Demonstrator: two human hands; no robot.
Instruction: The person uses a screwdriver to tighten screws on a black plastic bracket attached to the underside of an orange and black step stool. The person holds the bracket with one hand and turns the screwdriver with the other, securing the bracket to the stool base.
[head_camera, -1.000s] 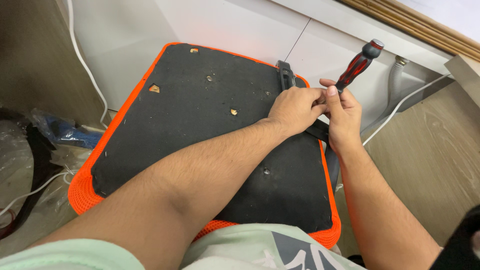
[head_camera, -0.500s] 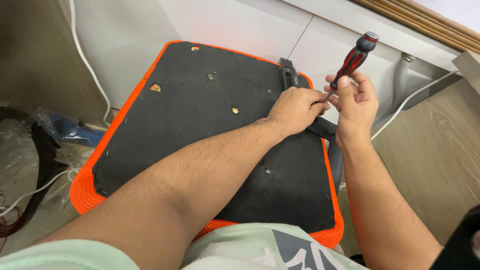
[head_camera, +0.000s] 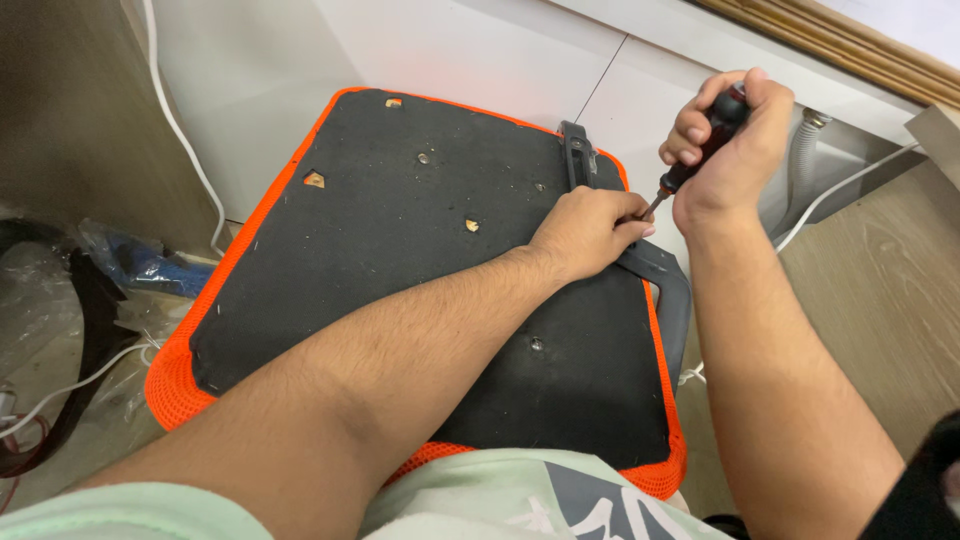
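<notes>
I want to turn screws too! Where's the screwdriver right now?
In the head view, upper right: the right hand grips the screwdriver, its tip angled down at the left hand on the black seat base.

The floor (head_camera: 880, 260) carries everything here: pale tile at the top, wood-look boards under the right hand (head_camera: 725, 150). An upturned seat (head_camera: 400, 280) with a black underside and an orange mesh rim lies flat on it beneath the left hand (head_camera: 585, 230). Left of that hand, well apart, crumpled clear plastic (head_camera: 50, 300) and a blue object (head_camera: 150, 268) sit on the floor. A white cable (head_camera: 180, 130) trails down beside them; another white cable (head_camera: 850, 190) runs just right of the right hand.
</notes>
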